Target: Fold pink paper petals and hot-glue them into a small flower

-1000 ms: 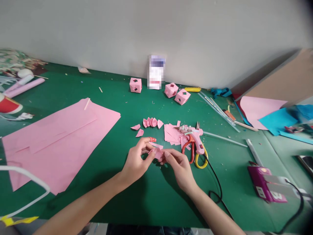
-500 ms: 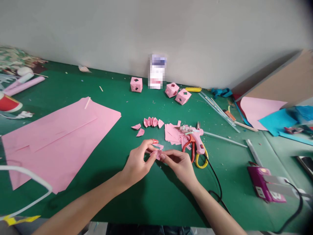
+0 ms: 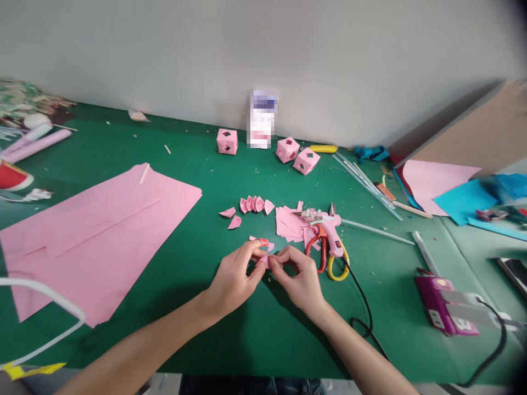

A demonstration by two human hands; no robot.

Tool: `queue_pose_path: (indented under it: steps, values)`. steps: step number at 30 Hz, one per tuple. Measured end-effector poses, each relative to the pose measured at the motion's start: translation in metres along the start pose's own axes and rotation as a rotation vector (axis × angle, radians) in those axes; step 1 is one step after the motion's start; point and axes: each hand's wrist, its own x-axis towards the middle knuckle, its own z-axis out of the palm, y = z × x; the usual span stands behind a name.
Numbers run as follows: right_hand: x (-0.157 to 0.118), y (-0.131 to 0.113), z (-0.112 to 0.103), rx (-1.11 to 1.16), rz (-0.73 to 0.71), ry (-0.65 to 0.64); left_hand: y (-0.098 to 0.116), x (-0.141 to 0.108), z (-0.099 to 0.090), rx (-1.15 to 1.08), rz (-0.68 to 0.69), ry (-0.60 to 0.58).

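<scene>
Between my fingertips is a small pink paper piece (image 3: 267, 261), partly hidden by them. My left hand (image 3: 239, 273) pinches it from the left, with a red patterned band around one fingertip. From the other side my right hand (image 3: 300, 280) pinches the same piece between thumb and finger. Just beyond the left fingertips, another pink strip (image 3: 270, 247) shows. Farther back stands a row of folded pink paper pieces (image 3: 252, 204), with two loose ones to its left. A pile of pink paper strips (image 3: 287, 222) lies to the right, partly under a pink glue gun (image 3: 330, 227).
Scissors (image 3: 338, 267) with red and yellow handles lie under the glue gun. Large pink sheets (image 3: 102, 247) cover the left. Pink paper cubes (image 3: 227, 142) stand by the wall. A purple power socket (image 3: 442, 307) with cables sits right; a white curved tube (image 3: 49, 293) is front left.
My right fingers have curled more and drawn in closer on the small pink piece. The whole view has shifted slightly; the things on the table stay put.
</scene>
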Motion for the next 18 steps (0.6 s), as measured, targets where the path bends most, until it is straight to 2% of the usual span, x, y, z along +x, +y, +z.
queue_pose_path:
  steps: [5,8,14,16,18]
  values:
    - [0.005,-0.004,-0.006,0.193,0.173,-0.104,0.001,0.005,-0.005,-0.101,-0.144,0.015]
    - [0.008,-0.004,-0.009,0.296,0.201,-0.093,-0.001,0.009,-0.007,-0.148,-0.209,0.033]
    - [0.009,0.005,-0.01,0.324,0.181,-0.001,-0.004,0.012,-0.009,-0.201,-0.246,0.036]
    - [0.008,0.006,-0.01,0.337,0.201,-0.015,-0.004,0.011,-0.008,-0.241,-0.237,0.037]
    - [0.007,0.003,-0.01,0.391,0.28,-0.099,-0.005,0.009,-0.007,-0.272,-0.196,0.052]
